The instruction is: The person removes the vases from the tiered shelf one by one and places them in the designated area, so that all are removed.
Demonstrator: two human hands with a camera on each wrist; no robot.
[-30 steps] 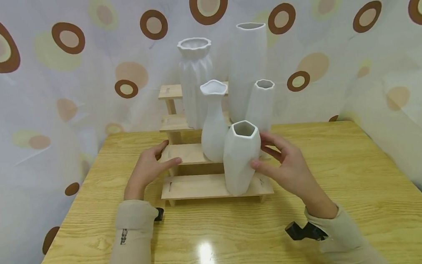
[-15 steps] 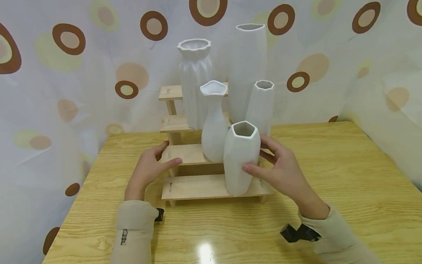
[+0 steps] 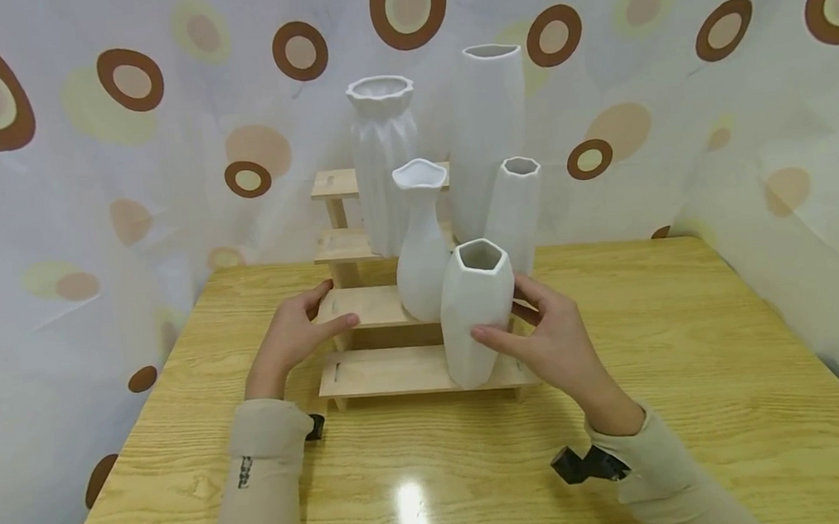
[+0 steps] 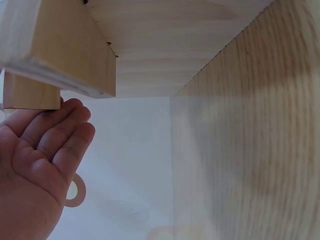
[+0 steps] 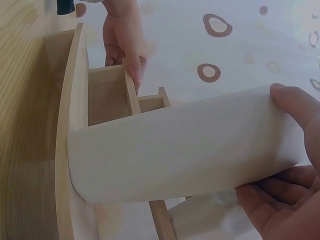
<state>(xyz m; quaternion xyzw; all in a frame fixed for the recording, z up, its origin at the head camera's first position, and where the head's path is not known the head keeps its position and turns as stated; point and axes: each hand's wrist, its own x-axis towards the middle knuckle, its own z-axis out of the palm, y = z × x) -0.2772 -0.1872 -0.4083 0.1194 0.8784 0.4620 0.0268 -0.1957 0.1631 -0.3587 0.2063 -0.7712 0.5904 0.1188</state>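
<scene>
A white faceted vase (image 3: 475,315) with a five-sided mouth stands on the lowest step of a tiered wooden stand (image 3: 384,372), right of its middle. My right hand (image 3: 557,337) grips it from the right, thumb on the front and fingers behind; in the right wrist view the thumb and fingers span the vase's upper part (image 5: 190,145). My left hand (image 3: 294,335) holds the left end of the second step, thumb on its top. The left wrist view shows that hand's fingers (image 4: 67,142) reaching up to a wooden piece of the stand.
Behind the faceted vase are a curvy-necked vase (image 3: 422,270), a slim tapered vase (image 3: 515,208), a pleated vase (image 3: 386,165) and a tall cylinder vase (image 3: 488,123), all white and close together. A patterned cloth (image 3: 179,166) hangs behind the wooden table (image 3: 667,357).
My right hand has shifted left around the faceted vase, its thumb now farther across the front. The vase stays on the lowest step. My left hand keeps its hold on the stand.
</scene>
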